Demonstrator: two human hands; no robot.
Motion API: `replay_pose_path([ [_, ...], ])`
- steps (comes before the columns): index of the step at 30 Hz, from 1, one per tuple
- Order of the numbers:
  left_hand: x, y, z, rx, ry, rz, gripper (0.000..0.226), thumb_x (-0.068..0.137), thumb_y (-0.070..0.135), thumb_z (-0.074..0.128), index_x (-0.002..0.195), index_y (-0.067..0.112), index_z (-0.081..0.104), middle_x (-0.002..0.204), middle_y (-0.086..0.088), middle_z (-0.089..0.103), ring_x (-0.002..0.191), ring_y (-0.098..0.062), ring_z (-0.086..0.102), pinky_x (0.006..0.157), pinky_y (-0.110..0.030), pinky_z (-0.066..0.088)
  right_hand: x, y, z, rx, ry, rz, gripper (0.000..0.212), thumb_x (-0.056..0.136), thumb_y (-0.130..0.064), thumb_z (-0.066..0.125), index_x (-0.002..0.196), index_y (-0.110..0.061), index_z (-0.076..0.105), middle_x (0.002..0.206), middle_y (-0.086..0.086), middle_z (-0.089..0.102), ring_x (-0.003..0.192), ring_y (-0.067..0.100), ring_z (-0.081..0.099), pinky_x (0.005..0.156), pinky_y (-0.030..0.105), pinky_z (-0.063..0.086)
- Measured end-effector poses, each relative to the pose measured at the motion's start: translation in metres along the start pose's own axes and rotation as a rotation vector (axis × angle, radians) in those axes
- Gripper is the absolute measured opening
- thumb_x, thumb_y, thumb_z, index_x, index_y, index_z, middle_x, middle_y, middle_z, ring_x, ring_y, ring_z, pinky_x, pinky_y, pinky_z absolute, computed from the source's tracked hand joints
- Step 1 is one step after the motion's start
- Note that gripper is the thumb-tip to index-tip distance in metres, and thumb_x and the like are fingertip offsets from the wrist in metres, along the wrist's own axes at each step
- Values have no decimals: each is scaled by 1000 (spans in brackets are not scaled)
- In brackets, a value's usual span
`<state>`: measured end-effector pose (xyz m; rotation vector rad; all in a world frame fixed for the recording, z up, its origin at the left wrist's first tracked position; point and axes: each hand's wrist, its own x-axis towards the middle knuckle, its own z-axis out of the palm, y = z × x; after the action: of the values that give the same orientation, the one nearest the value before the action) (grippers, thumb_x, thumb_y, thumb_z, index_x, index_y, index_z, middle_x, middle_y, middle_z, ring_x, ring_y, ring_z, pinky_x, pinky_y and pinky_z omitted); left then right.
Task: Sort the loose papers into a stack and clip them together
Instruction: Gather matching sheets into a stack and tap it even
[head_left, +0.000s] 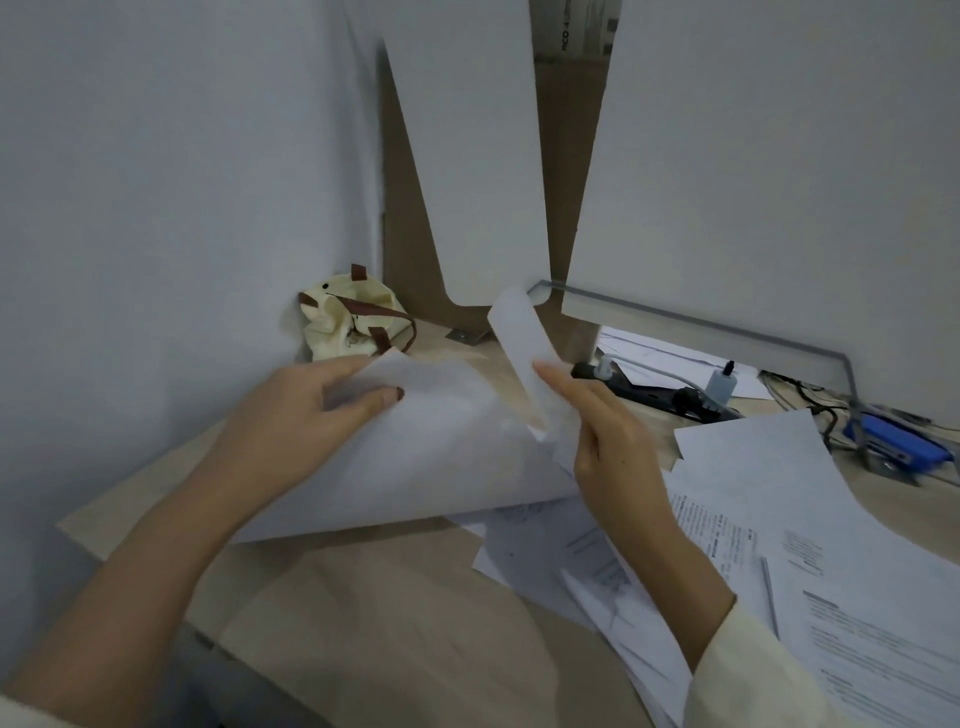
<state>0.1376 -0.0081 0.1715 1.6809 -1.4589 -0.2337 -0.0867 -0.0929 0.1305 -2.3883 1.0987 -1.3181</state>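
Observation:
A blank white sheet of paper (431, 457) is lifted off the wooden desk (363, 613), its far right corner curling upward. My left hand (296, 415) pinches its far left corner between thumb and fingers. My right hand (618, 447) grips the curled right edge of the same sheet. Several loose printed papers (810, 561) lie spread and overlapping on the desk to the right, some tucked under my right forearm. No clip shows anywhere.
A cream cloth bag (348, 322) with brown straps sits in the back left corner against the wall. A black power strip (654, 395) with plugs and cables lies behind the papers. A blue object (904, 441) rests at far right. White panels stand upright behind.

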Motion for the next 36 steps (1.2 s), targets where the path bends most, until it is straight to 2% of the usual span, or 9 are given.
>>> replay_pose_path([
  [3, 11, 17, -6, 46, 7, 77, 46, 84, 35, 61, 126, 17, 58, 114, 13, 55, 114, -11, 50, 86, -21, 32, 10, -14, 1, -27, -122, -18, 40, 83, 3, 39, 106, -11, 68, 106, 2, 65, 88, 11, 57, 74, 21, 44],
  [7, 15, 22, -4, 107, -14, 133, 40, 85, 37, 60, 121, 20, 63, 119, 6, 63, 118, -18, 54, 86, -22, 34, 5, -27, -2, 104, -313, 128, 30, 87, -18, 44, 110, -12, 61, 105, -1, 60, 92, 11, 54, 79, 28, 45],
  [10, 10, 21, 0, 81, 6, 126, 40, 84, 35, 61, 121, 19, 63, 110, 14, 59, 112, -9, 53, 79, -10, 35, 0, -25, 1, 52, -394, 201, 7, 90, -26, 54, 86, -26, 59, 84, -10, 57, 79, 6, 53, 71, 16, 41],
  [13, 3, 9, 4, 69, -10, 136, 30, 85, 39, 58, 114, 32, 62, 105, 18, 59, 101, -6, 55, 73, -7, 36, -7, -13, 7, 9, -323, 257, 36, 90, -23, 55, 57, -27, 43, 60, -10, 46, 59, 7, 44, 55, 14, 32],
  [18, -12, -25, 0, 135, 145, 54, 54, 80, 40, 64, 129, 30, 44, 121, 13, 49, 107, -7, 45, 84, -27, 37, -9, 2, -5, 233, -30, 412, 19, 92, -19, 53, 81, -6, 63, 75, 3, 63, 69, 10, 56, 59, 17, 40],
  [22, -18, -51, 9, -271, 148, -139, 85, 69, 39, 76, 139, 27, 29, 141, -2, 42, 129, -11, 38, 103, -28, 31, -2, 5, -18, 424, 176, 462, 17, 92, -16, 53, 78, -14, 62, 64, -12, 62, 53, -9, 53, 52, 7, 40],
  [28, -18, -54, 44, -184, -92, -181, 78, 74, 40, 69, 141, 26, 32, 143, 7, 40, 124, -4, 35, 100, -24, 29, 12, -1, -41, 602, 374, 471, 18, 92, -18, 53, 80, -24, 66, 70, -12, 67, 68, 3, 59, 60, 14, 50],
  [32, -21, -46, 56, -391, -133, -231, 90, 66, 59, 64, 142, 29, 28, 142, 14, 34, 132, -3, 31, 107, -25, 26, 14, -2, -55, 624, 352, 468, 15, 92, -20, 53, 89, -21, 67, 75, -12, 69, 72, 6, 62, 62, 16, 53],
  [36, -10, -23, 55, -561, -118, -218, 48, 85, 24, 59, 131, 26, 43, 123, 11, 54, 116, -3, 50, 100, -22, 40, 15, -4, -63, 682, 278, 499, 16, 91, -20, 53, 88, -21, 69, 81, -7, 72, 76, 11, 66, 66, 22, 56],
])
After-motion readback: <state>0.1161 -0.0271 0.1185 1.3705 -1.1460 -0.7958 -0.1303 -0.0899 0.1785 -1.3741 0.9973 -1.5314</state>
